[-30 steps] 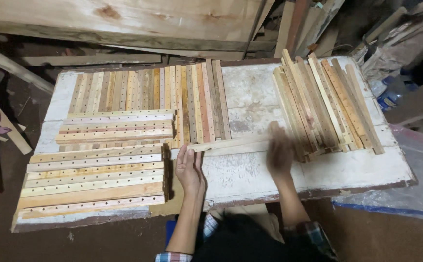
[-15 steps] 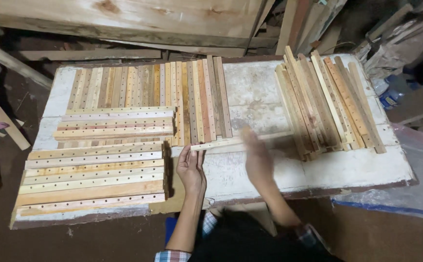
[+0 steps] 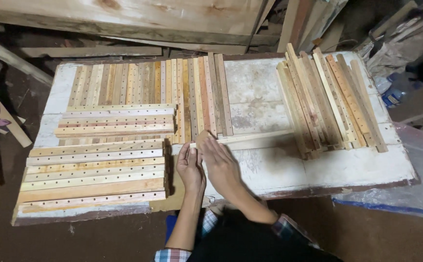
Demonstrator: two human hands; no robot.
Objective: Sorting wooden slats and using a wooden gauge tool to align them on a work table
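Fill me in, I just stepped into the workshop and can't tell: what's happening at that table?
A person leans over a worn white table covered in drilled wooden slats. Both hands meet at a long thin strip lying crosswise near the middle: the left hand rests beside its near end, and the right hand lies over that end. Sorted slats lie stacked on the left, more slats lengthwise behind them, and a loose pile sits on the right.

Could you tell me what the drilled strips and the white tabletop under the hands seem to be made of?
The drilled strips look like bare, unfinished wood: pale to reddish tones, visible grain, rows of small holes. The tabletop seems to be a wooden board under worn white paint, chipped and stained, though its core cannot be told for certain.
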